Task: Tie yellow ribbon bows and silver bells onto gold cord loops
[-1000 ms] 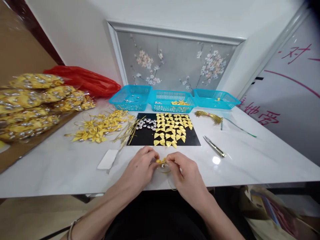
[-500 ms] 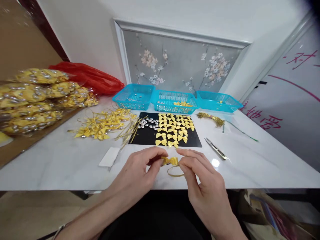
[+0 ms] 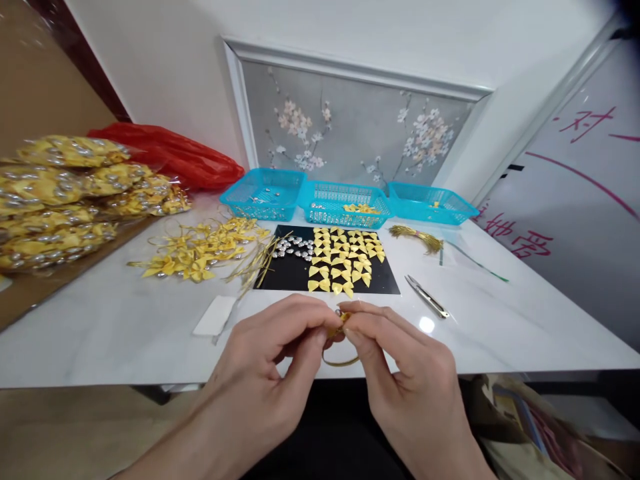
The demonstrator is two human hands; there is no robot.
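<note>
Between my hands, just above the table's front edge, is a yellow ribbon bow (image 3: 336, 329), mostly covered by fingertips. My left hand (image 3: 280, 353) pinches its left side. The fingers of my right hand (image 3: 405, 360) close on its right side, and the fingertips of both hands nearly meet. A gold cord loop (image 3: 341, 363) hangs below the bow. Beyond the hands lies a black mat (image 3: 290, 273) with rows of yellow bows (image 3: 341, 257) and a cluster of silver beads (image 3: 295, 247) at its left. Gold cords (image 3: 263, 263) lie across the mat's left edge.
Three blue baskets (image 3: 345, 219) line the wall. On the left are loose finished bows (image 3: 200, 250), bagged bows (image 3: 75, 193) and a red plastic bag (image 3: 175, 157). Thread snips (image 3: 427, 297) and a gold cord bundle (image 3: 417, 236) lie right; a white card (image 3: 215, 315) lies left.
My hands have come closer together, and the bow, plainly visible before, is now mostly hidden by the fingers. The cord loop has shifted slightly left and down. The view has moved a little.
</note>
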